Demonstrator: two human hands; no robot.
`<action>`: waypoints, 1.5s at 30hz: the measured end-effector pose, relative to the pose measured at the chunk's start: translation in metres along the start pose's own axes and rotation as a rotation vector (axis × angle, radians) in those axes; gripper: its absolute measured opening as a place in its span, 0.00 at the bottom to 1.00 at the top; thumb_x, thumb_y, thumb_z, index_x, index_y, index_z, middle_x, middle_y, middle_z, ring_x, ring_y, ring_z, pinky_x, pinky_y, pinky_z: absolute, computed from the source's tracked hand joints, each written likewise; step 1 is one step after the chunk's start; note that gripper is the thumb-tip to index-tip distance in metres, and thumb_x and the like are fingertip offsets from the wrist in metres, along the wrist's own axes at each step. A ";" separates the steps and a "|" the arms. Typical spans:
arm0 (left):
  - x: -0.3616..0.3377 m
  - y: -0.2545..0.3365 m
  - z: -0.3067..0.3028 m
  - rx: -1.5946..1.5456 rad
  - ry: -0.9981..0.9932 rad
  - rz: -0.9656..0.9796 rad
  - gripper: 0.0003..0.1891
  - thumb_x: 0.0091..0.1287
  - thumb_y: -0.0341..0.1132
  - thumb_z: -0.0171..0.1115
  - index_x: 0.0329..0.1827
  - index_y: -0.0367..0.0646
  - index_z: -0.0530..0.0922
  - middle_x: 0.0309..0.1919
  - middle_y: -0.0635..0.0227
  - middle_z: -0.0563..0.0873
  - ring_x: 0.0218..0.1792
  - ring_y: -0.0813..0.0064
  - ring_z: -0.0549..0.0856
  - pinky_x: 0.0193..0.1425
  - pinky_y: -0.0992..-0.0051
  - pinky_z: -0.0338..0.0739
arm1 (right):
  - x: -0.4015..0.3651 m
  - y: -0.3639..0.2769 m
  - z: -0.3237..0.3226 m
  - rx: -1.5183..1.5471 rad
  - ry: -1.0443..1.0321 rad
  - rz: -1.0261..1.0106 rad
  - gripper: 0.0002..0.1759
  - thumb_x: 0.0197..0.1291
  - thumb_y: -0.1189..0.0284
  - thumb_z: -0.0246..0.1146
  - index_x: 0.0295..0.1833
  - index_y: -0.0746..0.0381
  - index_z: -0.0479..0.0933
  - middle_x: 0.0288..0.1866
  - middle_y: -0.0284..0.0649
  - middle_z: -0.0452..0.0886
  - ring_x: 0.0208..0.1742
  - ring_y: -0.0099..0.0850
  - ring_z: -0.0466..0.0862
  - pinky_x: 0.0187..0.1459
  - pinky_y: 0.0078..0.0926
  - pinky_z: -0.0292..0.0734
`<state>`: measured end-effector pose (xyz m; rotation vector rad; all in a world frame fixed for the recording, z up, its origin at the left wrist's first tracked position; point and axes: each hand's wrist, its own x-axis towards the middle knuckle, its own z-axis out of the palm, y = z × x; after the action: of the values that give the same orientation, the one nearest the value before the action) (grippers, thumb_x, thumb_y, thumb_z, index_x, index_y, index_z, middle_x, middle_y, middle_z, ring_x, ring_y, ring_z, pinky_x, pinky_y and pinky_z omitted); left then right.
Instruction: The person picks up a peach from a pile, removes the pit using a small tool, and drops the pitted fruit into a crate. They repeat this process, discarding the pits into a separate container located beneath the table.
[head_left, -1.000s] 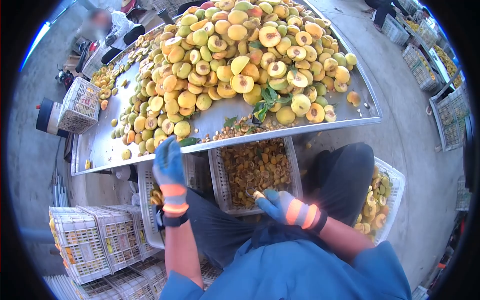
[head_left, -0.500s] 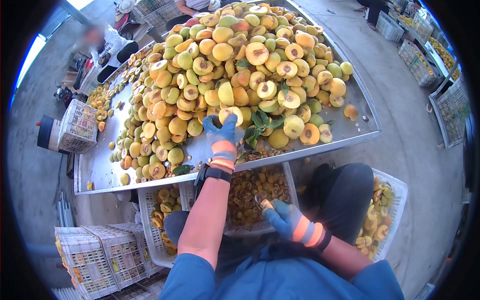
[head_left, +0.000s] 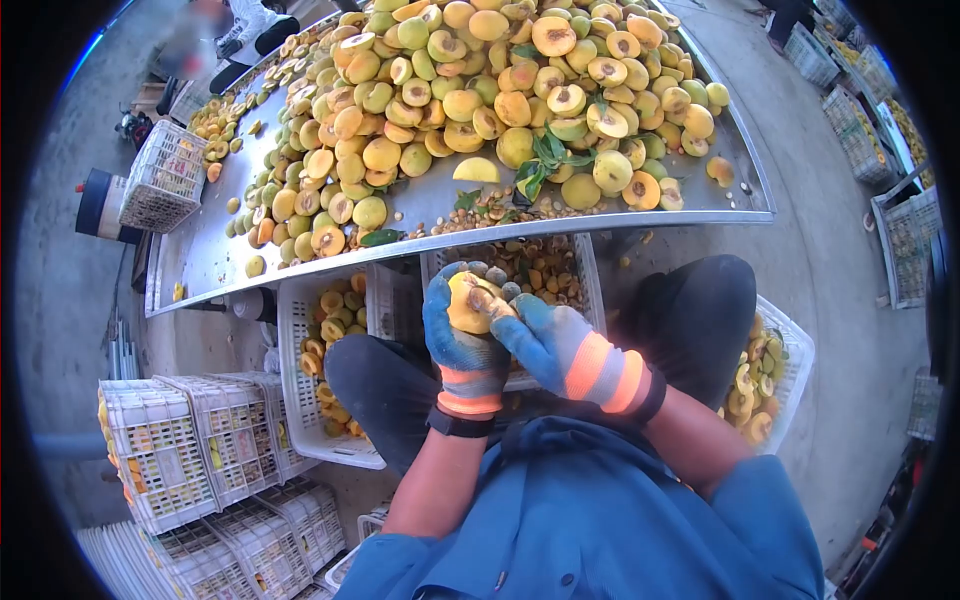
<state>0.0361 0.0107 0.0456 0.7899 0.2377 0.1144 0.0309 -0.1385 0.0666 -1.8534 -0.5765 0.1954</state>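
Observation:
In front of my body, my left hand [head_left: 462, 335], in a blue-and-grey glove with an orange cuff, is closed round a yellow peach half [head_left: 466, 303]. Its cut side faces up towards me. My right hand [head_left: 550, 345], gloved alike, is closed on a short tan tool [head_left: 490, 302] whose end meets the fruit's middle. The tool's exact kind is hard to make out. Both hands are over a white crate [head_left: 587, 290] of pits and fruit scraps, below the table's near edge.
A metal table [head_left: 400, 215] bears a large heap of peaches [head_left: 440, 90], many halved, with leaves and loose pits at its near edge. Crates of peach halves stand left [head_left: 290, 400] and right [head_left: 795, 375] of my legs. Stacked crates [head_left: 165, 460] are at lower left. Another person sits at far left.
My left hand has come back from the heap to my lap with a peach half. My right hand has moved up to meet it with the tool. The view has tilted downward.

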 end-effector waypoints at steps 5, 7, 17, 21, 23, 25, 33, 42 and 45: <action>-0.021 -0.011 -0.013 0.344 0.016 0.179 0.16 0.85 0.42 0.50 0.59 0.37 0.76 0.49 0.58 0.84 0.49 0.64 0.86 0.59 0.64 0.86 | -0.018 0.009 0.023 -0.088 -0.017 0.000 0.21 0.81 0.62 0.54 0.60 0.69 0.80 0.46 0.63 0.86 0.43 0.60 0.86 0.45 0.52 0.80; -0.023 -0.017 -0.018 0.361 0.005 0.236 0.12 0.84 0.36 0.53 0.60 0.38 0.75 0.49 0.59 0.83 0.48 0.67 0.86 0.57 0.65 0.87 | -0.022 0.010 0.029 -0.066 -0.013 0.050 0.20 0.81 0.63 0.53 0.59 0.69 0.80 0.46 0.62 0.86 0.42 0.60 0.86 0.43 0.53 0.80; -0.029 -0.013 -0.014 0.259 0.022 0.006 0.16 0.85 0.45 0.52 0.50 0.40 0.78 0.40 0.62 0.84 0.39 0.68 0.86 0.45 0.68 0.87 | -0.035 0.034 0.025 -0.153 -0.142 -0.153 0.21 0.82 0.61 0.53 0.63 0.69 0.78 0.41 0.52 0.87 0.39 0.51 0.87 0.39 0.47 0.80; -0.028 -0.018 -0.018 0.061 0.102 -0.149 0.21 0.84 0.53 0.55 0.49 0.41 0.79 0.37 0.62 0.85 0.36 0.68 0.87 0.42 0.69 0.86 | -0.035 0.042 0.032 0.402 -0.216 0.199 0.24 0.81 0.53 0.56 0.53 0.65 0.80 0.30 0.36 0.80 0.29 0.33 0.80 0.29 0.35 0.74; -0.028 -0.025 -0.025 0.153 0.132 -0.106 0.23 0.83 0.56 0.56 0.48 0.42 0.80 0.35 0.62 0.86 0.35 0.68 0.87 0.41 0.70 0.86 | -0.029 0.018 0.012 0.698 -0.321 0.616 0.25 0.81 0.49 0.57 0.46 0.62 0.80 0.26 0.30 0.74 0.25 0.24 0.73 0.25 0.27 0.68; -0.025 -0.028 -0.031 0.263 0.166 -0.062 0.25 0.82 0.59 0.57 0.47 0.42 0.80 0.34 0.62 0.87 0.33 0.68 0.88 0.40 0.70 0.85 | -0.028 0.008 0.003 0.909 -0.404 0.878 0.25 0.81 0.47 0.58 0.42 0.58 0.78 0.24 0.26 0.70 0.22 0.18 0.67 0.22 0.21 0.61; -0.023 -0.020 -0.019 0.167 0.004 -0.325 0.27 0.80 0.62 0.58 0.49 0.43 0.81 0.37 0.63 0.88 0.35 0.67 0.89 0.41 0.71 0.86 | -0.047 0.051 0.014 1.698 -0.582 0.826 0.25 0.82 0.48 0.56 0.42 0.59 0.76 0.20 0.27 0.68 0.13 0.18 0.61 0.13 0.18 0.57; 0.003 0.106 -0.168 1.855 0.237 0.981 0.19 0.69 0.29 0.74 0.61 0.33 0.81 0.52 0.54 0.86 0.55 0.60 0.87 0.61 0.63 0.83 | -0.037 0.042 0.025 -0.045 -0.341 0.334 0.32 0.84 0.46 0.47 0.53 0.67 0.80 0.38 0.57 0.88 0.37 0.56 0.88 0.44 0.47 0.85; 0.023 0.156 -0.166 1.616 0.516 0.703 0.18 0.69 0.32 0.76 0.58 0.34 0.84 0.53 0.55 0.86 0.55 0.59 0.86 0.63 0.61 0.82 | -0.036 0.043 0.035 -0.329 -0.382 0.542 0.33 0.83 0.46 0.47 0.59 0.68 0.78 0.50 0.62 0.88 0.53 0.63 0.86 0.58 0.55 0.78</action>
<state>0.0144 0.2388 0.0405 2.4439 0.5363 0.8649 -0.0018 -0.1374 0.0092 -2.2838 -0.3606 0.8730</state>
